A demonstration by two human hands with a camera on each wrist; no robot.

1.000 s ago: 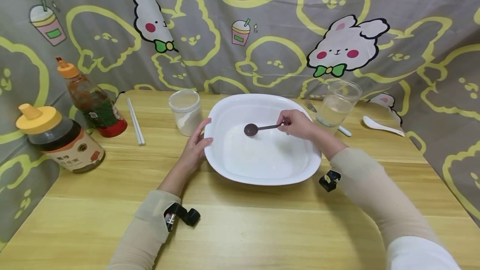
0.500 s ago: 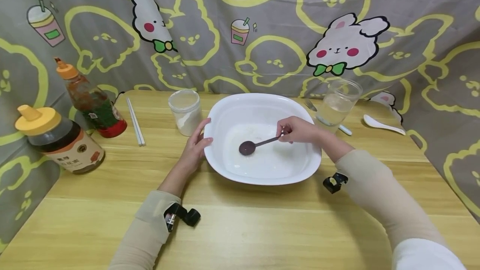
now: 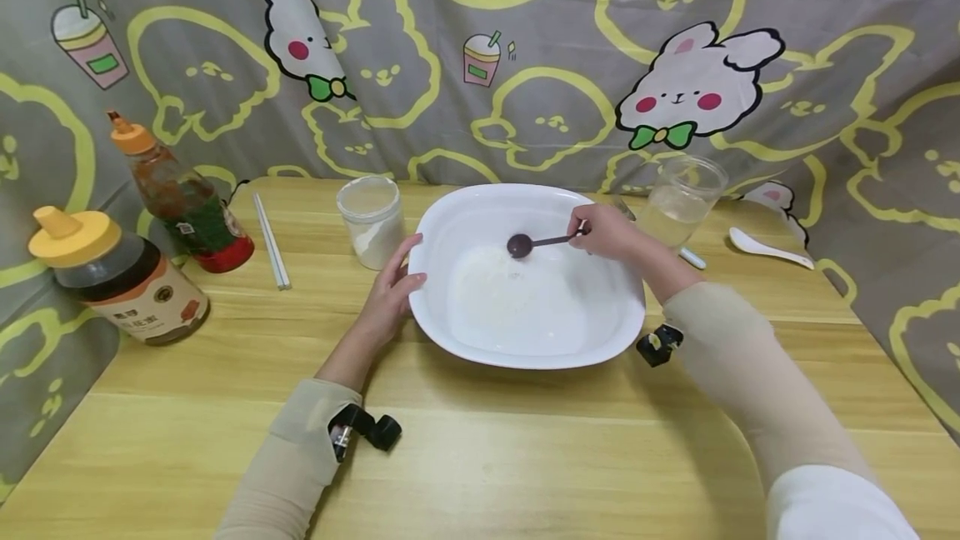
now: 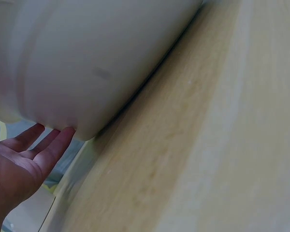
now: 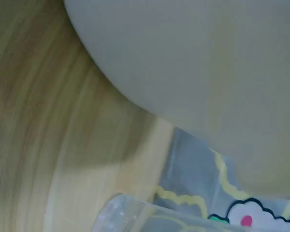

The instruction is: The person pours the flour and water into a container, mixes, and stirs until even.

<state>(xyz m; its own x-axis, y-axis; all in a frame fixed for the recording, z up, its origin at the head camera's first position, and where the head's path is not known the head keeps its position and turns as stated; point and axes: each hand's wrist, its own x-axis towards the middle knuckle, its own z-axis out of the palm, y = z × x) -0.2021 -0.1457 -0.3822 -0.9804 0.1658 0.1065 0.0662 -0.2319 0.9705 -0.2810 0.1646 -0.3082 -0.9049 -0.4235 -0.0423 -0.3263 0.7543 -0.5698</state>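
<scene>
A white oval basin (image 3: 622, 332) stands on the wooden table, with a thin whitish patch over its bottom. My left hand (image 3: 388, 290) holds its left rim, the thumb lapping over the edge. In the left wrist view, the fingertips (image 4: 67, 131) of that hand rest against the basin's outer wall (image 4: 101, 53). Above the basin's right side, my right hand (image 3: 606, 232) pinches the thin handle of a dark brown spoon (image 3: 519, 246). The spoon's bowl points left, over the far half of the basin. The right wrist view shows the basin's underside (image 5: 183, 58) but not the hand.
Behind the left hand stands a jar of white powder (image 3: 371, 223). Chopsticks (image 3: 272, 242), a red-sauce bottle (image 3: 187, 211) and a yellow-capped honey bottle (image 3: 123, 277) are at left. At right are a glass of water (image 3: 678, 202), a partly hidden fork and a white spoon (image 3: 768, 250).
The brown spoon swept toward the near left of the basin, then back to the far right, the right hand moving along with it. The left hand stayed at the rim.
</scene>
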